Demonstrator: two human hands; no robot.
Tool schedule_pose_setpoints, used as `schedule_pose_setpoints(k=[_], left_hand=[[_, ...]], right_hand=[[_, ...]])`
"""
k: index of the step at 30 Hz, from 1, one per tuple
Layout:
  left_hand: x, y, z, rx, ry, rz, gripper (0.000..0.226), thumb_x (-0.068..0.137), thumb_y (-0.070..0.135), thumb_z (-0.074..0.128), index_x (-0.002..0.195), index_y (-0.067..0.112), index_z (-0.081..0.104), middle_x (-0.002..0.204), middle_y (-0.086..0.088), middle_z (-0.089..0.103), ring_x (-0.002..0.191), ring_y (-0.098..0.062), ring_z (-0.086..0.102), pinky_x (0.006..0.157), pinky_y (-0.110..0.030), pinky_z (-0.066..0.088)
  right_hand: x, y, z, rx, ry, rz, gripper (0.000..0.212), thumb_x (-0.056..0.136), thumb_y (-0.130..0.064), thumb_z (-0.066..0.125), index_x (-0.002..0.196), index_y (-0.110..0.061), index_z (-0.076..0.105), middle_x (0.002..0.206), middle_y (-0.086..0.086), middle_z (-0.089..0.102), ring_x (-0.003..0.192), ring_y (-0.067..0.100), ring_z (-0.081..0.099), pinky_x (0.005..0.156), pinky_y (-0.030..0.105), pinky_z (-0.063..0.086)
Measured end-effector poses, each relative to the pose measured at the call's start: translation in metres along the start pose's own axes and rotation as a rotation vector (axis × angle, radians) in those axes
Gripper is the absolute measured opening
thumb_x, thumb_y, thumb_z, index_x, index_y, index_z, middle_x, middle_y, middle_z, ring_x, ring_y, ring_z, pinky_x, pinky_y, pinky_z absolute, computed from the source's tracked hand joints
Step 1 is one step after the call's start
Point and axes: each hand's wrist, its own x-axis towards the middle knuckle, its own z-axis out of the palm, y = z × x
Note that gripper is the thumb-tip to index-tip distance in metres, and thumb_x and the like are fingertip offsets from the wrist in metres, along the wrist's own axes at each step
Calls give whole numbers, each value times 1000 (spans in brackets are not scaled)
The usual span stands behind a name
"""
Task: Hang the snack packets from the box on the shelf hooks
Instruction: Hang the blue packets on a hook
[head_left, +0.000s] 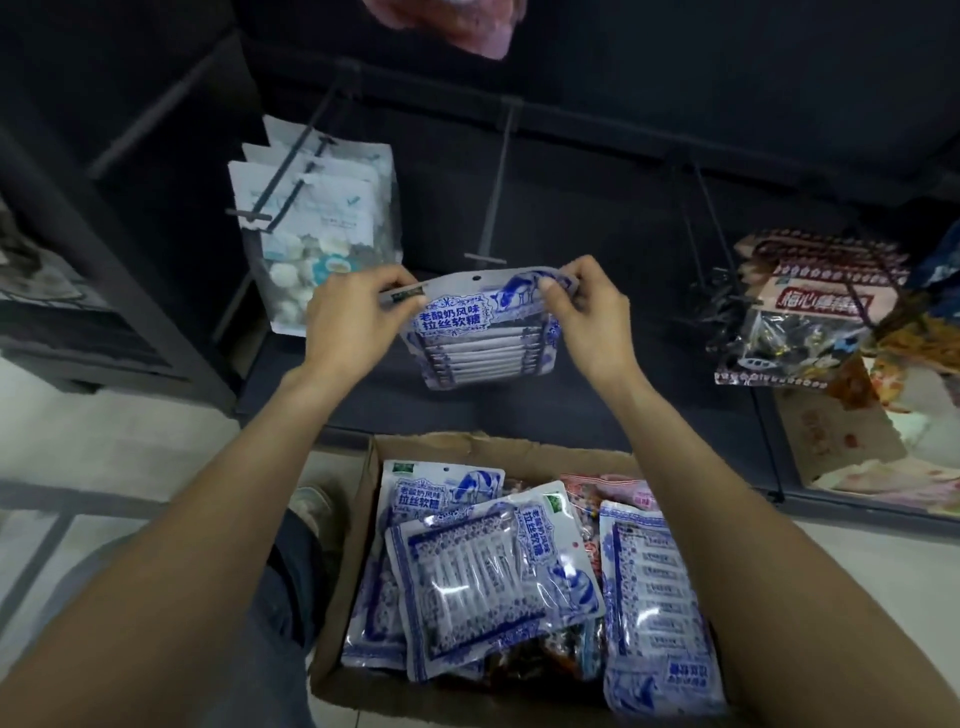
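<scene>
Am holding packet (480, 325) up, left hand (353, 317) and right hand (584, 312) pinching top corners, just under bare hook (492, 208). Not yet hung. Box (343, 597) holding many more; task looking early.

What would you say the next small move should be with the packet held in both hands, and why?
Probably lift the packet so its hole meets the bare hook just above. Left hand and right hand pinch its top corners, and the hole is not yet on the hook.

Dim, soft-focus wide-angle view, edges bowed, glare on glossy packets (493, 577).
</scene>
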Motion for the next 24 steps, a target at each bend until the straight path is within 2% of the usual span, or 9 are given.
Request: schedule_pose_setpoints(k=[3, 5, 8, 11, 14, 18, 21, 24], left_hand=[[8, -6, 0, -66, -15, -86, 22, 88, 34, 66, 98, 14, 71, 98, -6, 72, 95, -23, 63, 74, -28, 41], [14, -11, 2, -90, -31, -159, 25, 89, 36, 62, 100, 15, 71, 97, -5, 71, 93, -21, 62, 69, -27, 38], [21, -15, 8, -145, -66, -244, 28, 90, 39, 61, 99, 15, 70, 93, -6, 68, 89, -21, 61, 66, -24, 34], [26, -12, 15, -149, -60, -256, 30, 90, 41, 60, 100, 14, 68, 94, -7, 67, 88, -23, 60, 68, -25, 37], [30, -7, 19, -118, -48, -275, 31, 90, 45, 57, 101, 18, 66, 94, -2, 66, 88, -21, 59, 67, -27, 38], [36, -3, 21, -8, 6, -323, 33, 92, 46, 53, 110, 19, 61, 103, -2, 66, 95, -22, 60, 66, -29, 35], [33, -2, 24, 42, 139, -256, 31, 92, 34, 54, 119, 18, 53, 117, -3, 59, 107, -22, 55, 73, -32, 40], [27, -2, 34, 70, 214, -47, 43, 89, 22, 57, 130, 14, 48, 132, -5, 50, 120, -23, 46, 93, -34, 39]], right_hand=[[9, 2, 11, -13, -13, 17, 26, 92, -28, 58, 72, -22, 43, 72, 11, 59, 71, 26, 59, 70, 38, 51], [14, 3, 17, 2, -28, 34, 28, 89, -40, 56, 73, -21, 44, 79, 19, 62, 81, 35, 63, 77, 49, 55], [20, 9, 25, -8, -44, 77, 34, 84, -52, 53, 74, -21, 44, 87, 23, 64, 88, 40, 63, 75, 57, 53], [25, 14, 30, 22, 19, 159, 30, 90, -41, 55, 72, -18, 46, 89, 23, 65, 89, 38, 65, 76, 56, 54], [30, 22, 32, 37, 68, 219, 31, 90, -37, 56, 80, -8, 53, 87, 17, 67, 86, 35, 67, 76, 54, 54], [38, 27, 40, -9, 112, 241, 25, 90, -39, 56, 79, -17, 58, 78, 4, 69, 74, 25, 69, 75, 50, 56], [49, 26, 44, -39, 184, 262, 19, 93, -34, 56, 79, -21, 59, 73, -4, 66, 70, 21, 70, 75, 46, 57], [65, 23, 48, -62, 233, 276, 23, 94, -34, 55, 76, -19, 57, 68, -6, 61, 73, 26, 68, 75, 48, 56]])
